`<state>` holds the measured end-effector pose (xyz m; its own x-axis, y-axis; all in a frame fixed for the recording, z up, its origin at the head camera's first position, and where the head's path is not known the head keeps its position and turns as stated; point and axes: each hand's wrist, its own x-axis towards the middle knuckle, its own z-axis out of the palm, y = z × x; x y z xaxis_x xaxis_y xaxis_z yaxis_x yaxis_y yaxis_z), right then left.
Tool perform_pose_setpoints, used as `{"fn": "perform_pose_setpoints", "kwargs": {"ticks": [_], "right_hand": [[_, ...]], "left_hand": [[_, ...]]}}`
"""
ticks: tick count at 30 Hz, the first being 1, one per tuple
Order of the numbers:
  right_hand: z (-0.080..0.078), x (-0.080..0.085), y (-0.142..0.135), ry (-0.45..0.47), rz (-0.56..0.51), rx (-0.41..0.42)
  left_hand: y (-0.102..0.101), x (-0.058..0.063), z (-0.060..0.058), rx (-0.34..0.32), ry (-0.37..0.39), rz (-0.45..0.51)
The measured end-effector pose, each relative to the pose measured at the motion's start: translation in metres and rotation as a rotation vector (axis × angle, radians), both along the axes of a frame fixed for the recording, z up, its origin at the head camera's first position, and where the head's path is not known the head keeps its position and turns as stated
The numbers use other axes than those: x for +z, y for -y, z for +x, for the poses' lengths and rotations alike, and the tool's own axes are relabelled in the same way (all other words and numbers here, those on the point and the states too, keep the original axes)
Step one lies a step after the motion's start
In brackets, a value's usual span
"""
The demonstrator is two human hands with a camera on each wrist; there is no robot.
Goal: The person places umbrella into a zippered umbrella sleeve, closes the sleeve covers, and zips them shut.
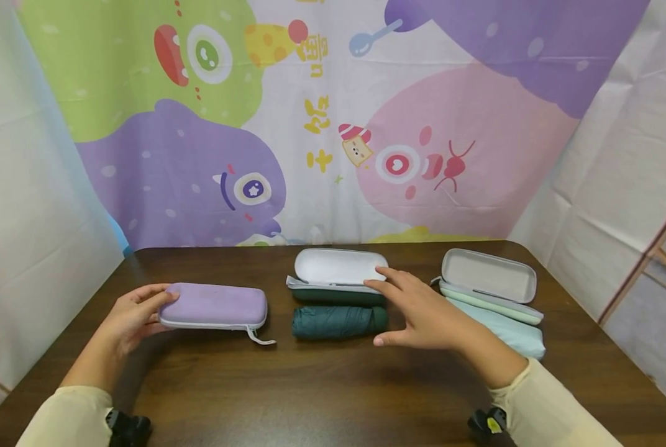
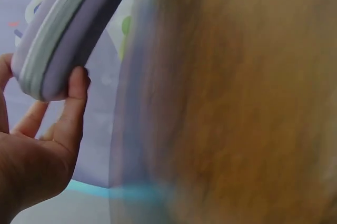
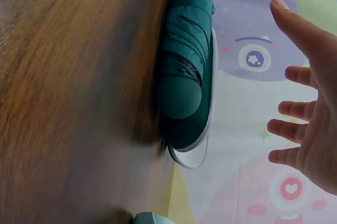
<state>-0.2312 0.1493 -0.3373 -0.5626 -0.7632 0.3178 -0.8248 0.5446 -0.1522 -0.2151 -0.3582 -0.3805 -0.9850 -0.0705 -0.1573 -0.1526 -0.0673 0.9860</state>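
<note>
My left hand (image 1: 134, 313) grips the left end of a closed purple zip case (image 1: 215, 304), thumb on top. In the left wrist view the case (image 2: 68, 29) is tilted, its grey zip band showing, and fingers (image 2: 76, 97) curl under its end. My right hand (image 1: 422, 307) is spread with nothing in it, right of a folded dark green umbrella (image 1: 335, 323). Behind the umbrella lies an open dark green case (image 1: 341, 298), its white-lined lid (image 1: 333, 267) raised; fingertips overlap the lid's right end. The right wrist view shows the umbrella (image 3: 184, 34) and the hand (image 3: 316, 97) apart.
At the right stands an open mint green case (image 1: 501, 305) with a grey-lined lid (image 1: 486, 276). A light blue folded bundle (image 1: 512, 332) lies before it. The brown table (image 1: 288, 397) ends at a cartoon-printed curtain (image 1: 322, 205). White cloth (image 1: 36, 186) hangs on the left.
</note>
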Motion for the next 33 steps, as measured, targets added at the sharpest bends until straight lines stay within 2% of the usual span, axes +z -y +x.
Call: {"fn": "perform_pose_setpoints", "kwargs": {"ticks": [10,13,19,23,25,30,31,33], "right_hand": [[0.004,-0.005,-0.004,0.048,0.004,-0.032],[0.004,-0.007,-0.006,0.049,-0.008,-0.033],[0.004,-0.010,-0.009,0.013,-0.031,-0.018],[0.003,-0.013,-0.010,0.000,-0.043,-0.015],[0.004,-0.014,-0.011,-0.004,-0.051,-0.022],[0.004,-0.017,-0.011,-0.044,-0.084,-0.034],[0.004,-0.017,-0.010,-0.055,-0.095,-0.032],[0.004,-0.019,-0.009,-0.080,-0.119,-0.023]], "left_hand": [[0.004,-0.003,-0.003,-0.078,0.048,-0.358],[0.003,-0.004,-0.003,-0.096,0.061,-0.432],[0.000,0.003,-0.004,-0.126,0.070,-0.617],[-0.003,0.008,-0.005,-0.108,0.070,-0.704],[-0.006,0.011,-0.004,-0.089,0.043,-0.803],[-0.016,0.020,-0.004,-0.017,-0.096,-1.148],[-0.019,0.021,-0.005,0.000,-0.122,-1.196],[-0.026,0.023,-0.006,0.029,-0.169,-1.233]]}}
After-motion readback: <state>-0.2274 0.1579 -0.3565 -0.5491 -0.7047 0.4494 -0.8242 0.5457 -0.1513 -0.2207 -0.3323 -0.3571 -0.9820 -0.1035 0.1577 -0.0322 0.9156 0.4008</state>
